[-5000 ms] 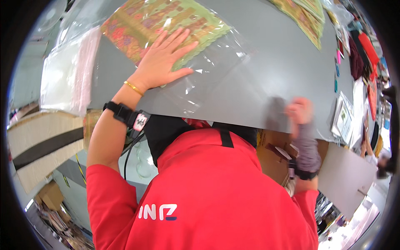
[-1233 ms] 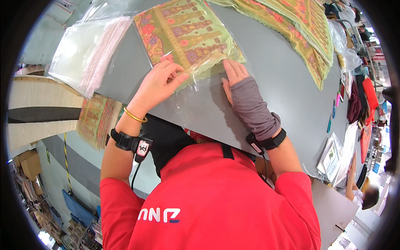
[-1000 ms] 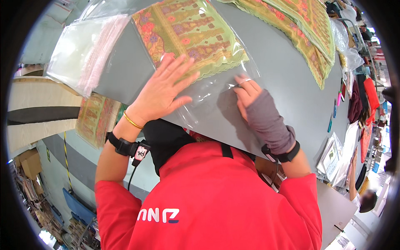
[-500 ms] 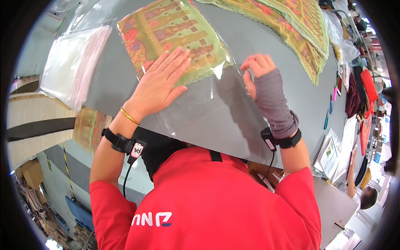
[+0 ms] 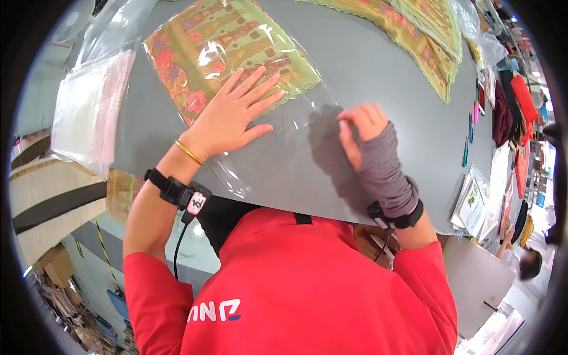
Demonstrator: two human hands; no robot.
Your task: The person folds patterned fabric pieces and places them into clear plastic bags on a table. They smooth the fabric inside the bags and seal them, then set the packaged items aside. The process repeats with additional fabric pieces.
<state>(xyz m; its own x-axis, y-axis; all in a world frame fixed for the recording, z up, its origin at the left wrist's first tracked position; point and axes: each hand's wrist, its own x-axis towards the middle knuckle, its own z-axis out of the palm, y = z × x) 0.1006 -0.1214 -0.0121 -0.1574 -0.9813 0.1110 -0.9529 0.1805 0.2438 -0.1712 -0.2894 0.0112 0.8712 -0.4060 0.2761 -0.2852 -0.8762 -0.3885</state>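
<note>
My left hand [image 5: 239, 112] lies flat, fingers spread, on a clear plastic bag [image 5: 290, 139]. Inside the bag is a folded green and yellow patterned cloth [image 5: 222, 47] with coral flowers and a scalloped edge. The palm rests near the cloth's lower edge, where the bag extends past it. My right hand [image 5: 364, 127] is raised over the table beside the bag's right edge, in a grey sleeve. Its fingers bend loosely, the thumb stands apart from them, and nothing shows between them.
A stack of clear bags [image 5: 89, 112] lies at the table's left. More patterned cloth [image 5: 408, 35] spreads at the far right. Pens and a small teal tool [image 5: 465, 152] lie near the right edge, beside papers [image 5: 471, 204]. Another person [image 5: 528, 263] is at the far right.
My left hand has slid slightly towards the lower right over the bag, staying flat. My right hand has come a little nearer to me. The bagged cloth appears shifted left in view.
</note>
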